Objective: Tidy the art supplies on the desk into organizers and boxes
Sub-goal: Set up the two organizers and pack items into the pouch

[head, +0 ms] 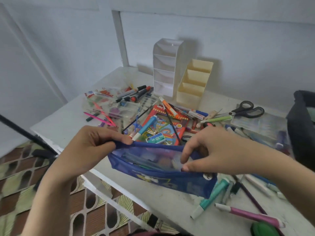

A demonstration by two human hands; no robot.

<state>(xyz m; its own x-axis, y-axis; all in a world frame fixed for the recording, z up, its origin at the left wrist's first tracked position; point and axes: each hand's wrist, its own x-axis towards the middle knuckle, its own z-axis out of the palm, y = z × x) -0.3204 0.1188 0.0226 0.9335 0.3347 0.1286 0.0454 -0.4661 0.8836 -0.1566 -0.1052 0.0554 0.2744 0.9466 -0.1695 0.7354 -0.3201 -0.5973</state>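
A blue mesh pencil pouch [163, 179] lies open near the desk's front edge, with pens showing inside it. My left hand [90, 147] pinches the far rim of the pouch at its left end. My right hand [219, 150] grips the near rim at the right, with fingers reaching into the opening. Behind the pouch lie a red coloured-pencil box [172, 125], a small teal eraser box [156, 138] and several loose markers. A white tiered organizer [166, 67] and a cream tiered organizer [193, 84] stand at the back.
Black scissors [247, 109] lie at the right back. Clear plastic cases [112, 106] sit at the left with pens around them. A teal marker [213, 196] and a purple marker [247, 213] lie at the front right. A dark bin [301, 130] stands at the right edge.
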